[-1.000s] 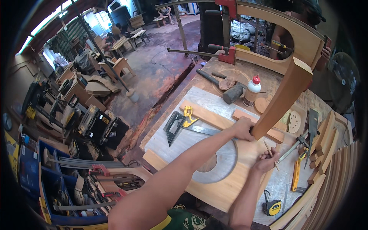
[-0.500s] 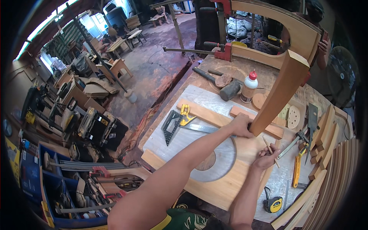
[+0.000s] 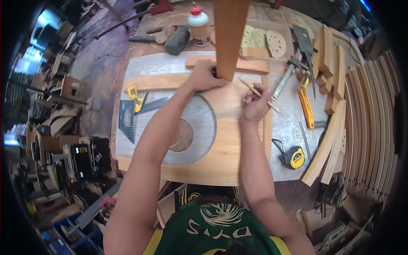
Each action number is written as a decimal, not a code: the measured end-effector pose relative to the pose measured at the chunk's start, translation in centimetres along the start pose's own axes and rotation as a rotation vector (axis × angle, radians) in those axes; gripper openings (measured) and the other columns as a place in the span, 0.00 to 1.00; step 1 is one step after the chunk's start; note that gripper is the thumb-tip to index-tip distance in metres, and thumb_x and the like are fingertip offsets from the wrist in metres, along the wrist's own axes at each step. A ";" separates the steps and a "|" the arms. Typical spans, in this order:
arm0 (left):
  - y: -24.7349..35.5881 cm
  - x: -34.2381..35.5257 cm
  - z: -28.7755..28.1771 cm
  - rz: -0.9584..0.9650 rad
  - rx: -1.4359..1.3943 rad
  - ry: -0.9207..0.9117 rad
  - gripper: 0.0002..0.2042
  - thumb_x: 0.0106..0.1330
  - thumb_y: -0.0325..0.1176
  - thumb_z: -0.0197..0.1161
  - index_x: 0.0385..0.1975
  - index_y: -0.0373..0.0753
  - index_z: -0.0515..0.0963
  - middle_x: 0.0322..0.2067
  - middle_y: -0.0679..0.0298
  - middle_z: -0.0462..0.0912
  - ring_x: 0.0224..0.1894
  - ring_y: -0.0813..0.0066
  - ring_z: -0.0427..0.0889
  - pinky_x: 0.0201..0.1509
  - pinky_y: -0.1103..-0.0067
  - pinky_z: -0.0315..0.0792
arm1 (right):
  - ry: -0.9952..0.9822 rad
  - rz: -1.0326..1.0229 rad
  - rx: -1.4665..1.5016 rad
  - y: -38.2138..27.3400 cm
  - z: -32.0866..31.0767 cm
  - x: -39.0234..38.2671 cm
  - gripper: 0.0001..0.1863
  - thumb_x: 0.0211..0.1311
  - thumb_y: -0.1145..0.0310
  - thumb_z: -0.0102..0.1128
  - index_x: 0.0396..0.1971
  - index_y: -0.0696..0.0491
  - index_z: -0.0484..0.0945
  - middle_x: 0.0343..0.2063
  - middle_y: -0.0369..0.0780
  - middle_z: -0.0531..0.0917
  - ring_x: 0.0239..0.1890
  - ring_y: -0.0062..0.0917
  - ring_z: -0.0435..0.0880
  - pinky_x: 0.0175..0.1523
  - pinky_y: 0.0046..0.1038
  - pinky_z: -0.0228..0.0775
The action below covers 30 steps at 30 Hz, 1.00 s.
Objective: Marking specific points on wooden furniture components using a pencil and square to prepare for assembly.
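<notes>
Head view showed the left hand [image 3: 205, 76] pressing the upright wooden piece [image 3: 228, 38] at upper centre onto the board [image 3: 221, 153] on the counter [image 3: 289, 127]; right hand [image 3: 255, 106] fingers pinched a pencil [image 3: 258, 94]; steadying the piece firmly would likely keep the traced line true.

Workshop interior. Worn concrete floor [image 3: 91, 59], stained and cracked, lies left of the workbench [image 3: 293, 127]. Daylight enters through an opening [image 3: 40, 32] at upper left. Black tool cases [image 3: 83, 159] and wooden offcuts [image 3: 63, 121] crowd the floor.
</notes>
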State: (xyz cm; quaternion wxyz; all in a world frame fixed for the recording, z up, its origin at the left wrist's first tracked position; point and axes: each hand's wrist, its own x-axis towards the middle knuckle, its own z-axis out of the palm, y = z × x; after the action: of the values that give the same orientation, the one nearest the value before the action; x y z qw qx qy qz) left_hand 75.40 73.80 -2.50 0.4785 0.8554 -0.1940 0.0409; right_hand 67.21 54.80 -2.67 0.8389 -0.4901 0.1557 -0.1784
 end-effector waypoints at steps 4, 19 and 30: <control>2.2 -0.5 0.1 -0.106 -0.055 -0.046 0.18 0.49 0.38 0.77 0.38 0.33 0.88 0.32 0.59 0.90 0.35 0.73 0.87 0.43 0.75 0.81 | -0.001 0.007 -0.028 -1.5 -0.5 -0.5 0.28 0.81 0.47 0.40 0.42 0.59 0.78 0.22 0.36 0.75 0.19 0.15 0.68 0.23 0.18 0.60; 3.2 -13.5 -1.0 0.107 0.658 0.291 0.22 0.55 0.35 0.72 0.51 0.39 0.80 0.49 0.55 0.82 0.52 0.53 0.78 0.58 0.61 0.70 | 0.116 0.081 0.112 -0.7 -1.2 0.4 0.27 0.80 0.45 0.43 0.43 0.57 0.75 0.23 0.34 0.71 0.22 0.15 0.68 0.23 0.16 0.59; 5.2 -18.5 -2.0 0.119 0.548 -0.043 0.19 0.56 0.29 0.67 0.50 0.41 0.80 0.43 0.59 0.80 0.49 0.57 0.78 0.55 0.63 0.71 | 0.104 0.017 0.044 -0.9 -0.5 -0.5 0.28 0.79 0.45 0.44 0.40 0.58 0.76 0.17 0.33 0.70 0.16 0.15 0.65 0.22 0.21 0.60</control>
State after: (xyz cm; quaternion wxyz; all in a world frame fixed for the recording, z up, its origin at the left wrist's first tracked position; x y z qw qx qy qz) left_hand 56.72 78.48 -2.00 0.2218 0.9407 -0.2357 0.1015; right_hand 66.43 54.22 -2.03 0.8419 -0.4600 0.1992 -0.1998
